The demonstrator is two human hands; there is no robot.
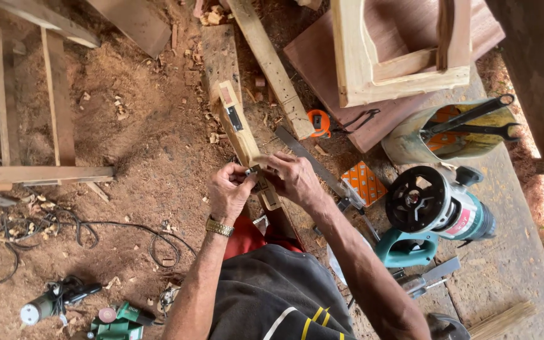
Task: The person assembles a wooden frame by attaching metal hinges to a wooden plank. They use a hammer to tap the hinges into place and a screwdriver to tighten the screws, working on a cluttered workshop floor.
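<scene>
Pale wood fills our grip: a narrow wooden piece slopes away from us over the sawdust floor. Our left hand and right hand both pinch, fingers curled shut, a small dark metal fitting on its near end. Just right lie a steel ruler and a teal router.
</scene>
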